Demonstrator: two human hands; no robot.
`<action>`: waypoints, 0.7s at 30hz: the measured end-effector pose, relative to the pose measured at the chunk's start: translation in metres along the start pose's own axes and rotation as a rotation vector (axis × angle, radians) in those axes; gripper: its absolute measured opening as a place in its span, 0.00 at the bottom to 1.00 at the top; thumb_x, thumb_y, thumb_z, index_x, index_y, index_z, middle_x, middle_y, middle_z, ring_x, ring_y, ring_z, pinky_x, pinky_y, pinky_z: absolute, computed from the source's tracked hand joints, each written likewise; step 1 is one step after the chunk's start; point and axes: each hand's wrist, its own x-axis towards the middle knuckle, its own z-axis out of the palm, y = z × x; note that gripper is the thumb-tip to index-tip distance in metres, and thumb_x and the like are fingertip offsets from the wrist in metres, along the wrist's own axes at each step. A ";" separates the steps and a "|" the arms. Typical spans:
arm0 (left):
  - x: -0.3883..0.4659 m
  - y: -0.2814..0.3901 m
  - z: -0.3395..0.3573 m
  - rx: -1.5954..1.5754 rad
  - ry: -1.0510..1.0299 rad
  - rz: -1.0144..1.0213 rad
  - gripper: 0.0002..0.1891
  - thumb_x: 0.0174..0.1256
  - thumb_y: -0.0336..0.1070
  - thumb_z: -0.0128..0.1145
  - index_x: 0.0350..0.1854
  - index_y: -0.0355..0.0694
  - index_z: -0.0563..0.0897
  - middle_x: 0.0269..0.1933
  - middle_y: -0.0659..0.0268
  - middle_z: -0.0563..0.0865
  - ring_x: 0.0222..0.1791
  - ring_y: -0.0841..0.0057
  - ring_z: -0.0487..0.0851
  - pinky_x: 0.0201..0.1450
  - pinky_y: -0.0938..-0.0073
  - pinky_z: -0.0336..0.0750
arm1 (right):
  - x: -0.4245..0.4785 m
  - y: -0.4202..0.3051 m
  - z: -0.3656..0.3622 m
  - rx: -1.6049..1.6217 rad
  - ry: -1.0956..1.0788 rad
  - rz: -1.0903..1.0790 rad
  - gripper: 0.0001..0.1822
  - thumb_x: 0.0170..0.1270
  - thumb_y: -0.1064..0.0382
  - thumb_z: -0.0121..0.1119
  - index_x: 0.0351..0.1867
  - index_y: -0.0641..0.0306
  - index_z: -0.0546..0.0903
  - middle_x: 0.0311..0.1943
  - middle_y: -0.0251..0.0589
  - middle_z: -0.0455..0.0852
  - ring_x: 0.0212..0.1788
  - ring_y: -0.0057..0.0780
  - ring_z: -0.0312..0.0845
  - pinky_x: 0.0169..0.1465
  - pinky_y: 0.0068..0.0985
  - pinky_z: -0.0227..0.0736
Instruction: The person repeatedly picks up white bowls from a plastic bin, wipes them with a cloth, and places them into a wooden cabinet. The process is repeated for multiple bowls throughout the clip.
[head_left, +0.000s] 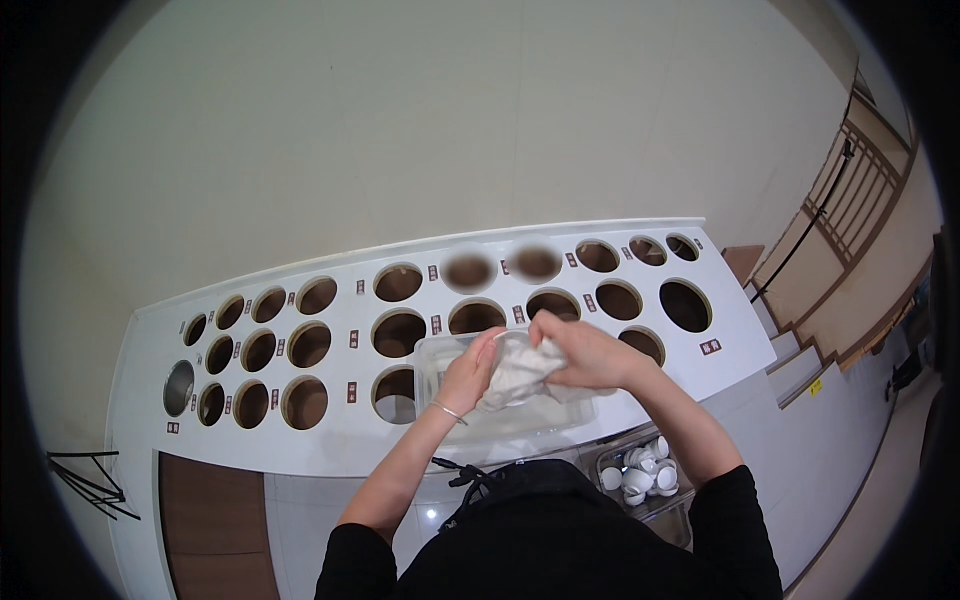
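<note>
A bunched white cloth (517, 375) is gripped between my two hands above a translucent plastic tub (540, 426). My left hand (466, 376), with a thin bracelet at its wrist, holds the cloth's left side. Curled over the right side, my right hand (592, 351) looks slightly blurred. Whether something else lies inside the folds, I cannot tell. The tub sits at the front of a white counter (375, 450) and covers parts of several round cutouts.
Rows of round holes run along the counter, with small dark labels bearing writing beside them. Below the front edge at right, a clear container (607, 504) holds several white cups (639, 480). A black wire stand (94, 484) is at left; steps (795, 367) descend at right.
</note>
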 end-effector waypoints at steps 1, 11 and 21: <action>0.000 -0.005 0.001 -0.004 -0.014 0.049 0.20 0.74 0.47 0.41 0.63 0.47 0.69 0.52 0.50 0.81 0.54 0.64 0.80 0.55 0.71 0.71 | 0.002 -0.003 0.000 -0.092 0.098 0.032 0.24 0.50 0.66 0.67 0.46 0.57 0.68 0.39 0.43 0.79 0.44 0.44 0.77 0.47 0.33 0.71; -0.009 -0.009 0.016 -0.083 -0.256 0.145 0.27 0.61 0.45 0.58 0.61 0.39 0.71 0.54 0.53 0.81 0.55 0.62 0.79 0.56 0.69 0.71 | 0.018 0.027 0.011 -0.421 0.348 -0.204 0.38 0.53 0.51 0.67 0.64 0.60 0.67 0.56 0.55 0.73 0.59 0.47 0.68 0.60 0.35 0.65; 0.003 0.040 -0.002 0.489 -0.230 0.141 0.16 0.61 0.35 0.52 0.51 0.37 0.74 0.40 0.47 0.82 0.42 0.48 0.79 0.43 0.55 0.74 | 0.027 0.037 0.048 -0.232 0.178 -0.174 0.26 0.54 0.64 0.59 0.56 0.69 0.71 0.31 0.58 0.83 0.35 0.53 0.81 0.41 0.41 0.76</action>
